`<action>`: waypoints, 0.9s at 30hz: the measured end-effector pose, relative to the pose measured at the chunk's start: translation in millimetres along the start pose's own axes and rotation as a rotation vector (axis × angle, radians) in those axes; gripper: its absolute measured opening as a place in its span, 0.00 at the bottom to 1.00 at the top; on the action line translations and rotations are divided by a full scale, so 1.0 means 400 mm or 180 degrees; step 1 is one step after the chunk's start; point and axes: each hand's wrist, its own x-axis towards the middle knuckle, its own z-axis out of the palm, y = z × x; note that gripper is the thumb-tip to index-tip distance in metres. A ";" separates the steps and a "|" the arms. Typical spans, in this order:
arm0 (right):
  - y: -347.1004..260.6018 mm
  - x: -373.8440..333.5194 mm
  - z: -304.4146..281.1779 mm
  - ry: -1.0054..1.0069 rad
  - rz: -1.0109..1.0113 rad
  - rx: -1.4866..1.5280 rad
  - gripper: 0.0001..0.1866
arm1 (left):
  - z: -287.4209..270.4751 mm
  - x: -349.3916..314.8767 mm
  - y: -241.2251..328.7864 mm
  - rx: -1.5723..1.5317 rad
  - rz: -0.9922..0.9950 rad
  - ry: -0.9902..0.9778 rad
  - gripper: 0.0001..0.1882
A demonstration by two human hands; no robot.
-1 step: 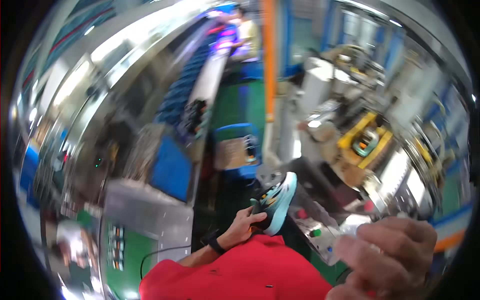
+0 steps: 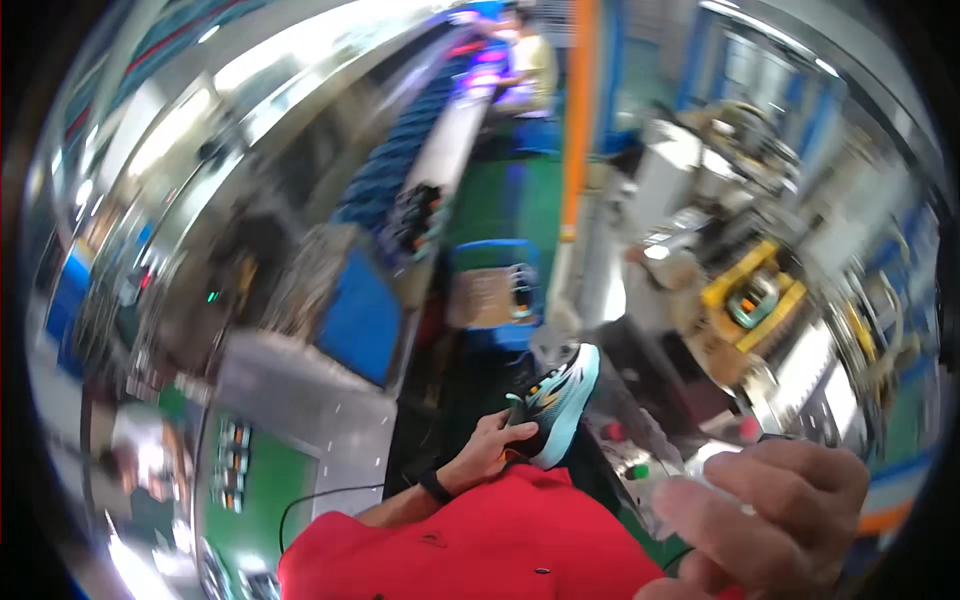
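Note:
Gripped by its heel end in my left hand (image 2: 500,443) is a sneaker (image 2: 562,408), black and grey on the upper with a thick pale turquoise sole. Its toe points away from me and the sole faces right. My right hand (image 2: 775,510) is raised close at the lower right, fingers curled and thumb against them. A small pale speck shows between those fingers, too small and blurred to name. Just beyond this hand is a machine panel with red and green buttons (image 2: 638,471).
To the right stands a machine with a yellow frame (image 2: 760,290) around another shoe. Ahead are a blue chair (image 2: 500,340) with cardboard on it and an orange post (image 2: 577,130). At left are a metal table (image 2: 290,390) and a conveyor (image 2: 440,160). One person (image 2: 535,70) sits far off.
The surroundings have shifted rightward in the picture, as my head turns left. The sneaker stays in my left hand; my right hand is nearly where it was, its fingers still curled.

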 end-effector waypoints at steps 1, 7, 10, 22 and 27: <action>0.017 0.044 0.059 0.0070 -0.0269 0.0285 0.29 | -0.020 -0.048 0.005 -0.0251 0.0229 0.0270 0.18; 0.024 0.296 0.221 -0.0084 -0.1472 0.1172 0.19 | -0.182 -0.211 -0.009 -0.1029 0.0855 0.1750 0.17; -0.055 0.418 0.436 0.1696 -0.1800 0.1645 0.16 | -0.292 -0.312 -0.030 -0.1396 0.1189 0.2415 0.14; -0.205 1.107 0.917 0.0585 -0.1629 0.1942 0.17 | -0.914 -0.588 -0.161 -0.2380 0.2143 0.4424 0.15; -0.202 1.515 1.306 -0.0455 -0.0716 0.2047 0.27 | -1.272 -0.648 -0.073 -0.2343 0.2431 0.4782 0.13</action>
